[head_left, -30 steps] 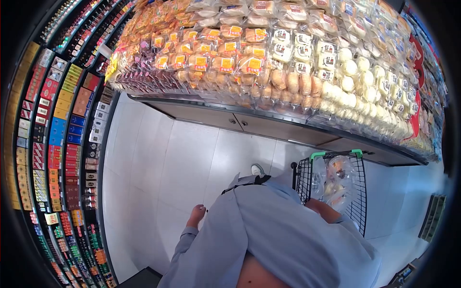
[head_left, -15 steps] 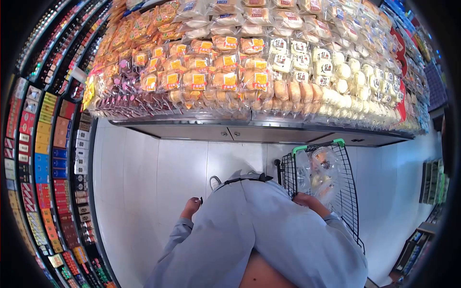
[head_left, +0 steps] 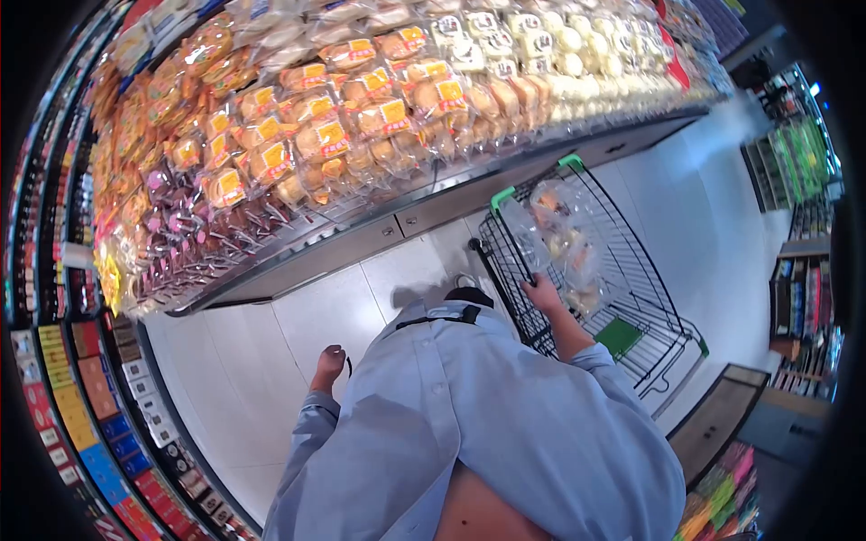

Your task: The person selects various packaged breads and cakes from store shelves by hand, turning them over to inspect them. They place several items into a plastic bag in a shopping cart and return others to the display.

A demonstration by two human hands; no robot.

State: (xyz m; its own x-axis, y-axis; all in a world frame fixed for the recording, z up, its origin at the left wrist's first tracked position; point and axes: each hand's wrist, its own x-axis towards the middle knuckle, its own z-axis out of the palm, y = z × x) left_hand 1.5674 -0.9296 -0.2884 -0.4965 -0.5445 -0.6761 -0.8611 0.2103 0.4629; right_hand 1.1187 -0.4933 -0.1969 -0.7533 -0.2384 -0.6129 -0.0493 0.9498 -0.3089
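Note:
My right hand (head_left: 541, 296) is closed on the side rim of a black wire shopping cart (head_left: 645, 261) with green corner pieces. Clear plastic bags (head_left: 577, 257) with packaged food, which looks like buns or bread, lie inside the cart close to that hand. At my left side, my left hand (head_left: 330, 365) hangs low with its fingers curled. A small dark thing shows at its fingers, too small to name. The nearest goods to it are the packaged buns (head_left: 320, 140) on the display in front of me.
A long display counter (head_left: 334, 239) heaped with wrapped breads runs across the front. Shelves of boxed goods (head_left: 99, 397) stand on the left. To the right are more racks (head_left: 794, 298) and a low cabinet (head_left: 722, 415). Pale tiled floor (head_left: 325, 311) lies between.
My view has turned to the right, so the counter now slants and more of the cart shows. My right hand still holds the cart's rim; my left hand stays low at my side.

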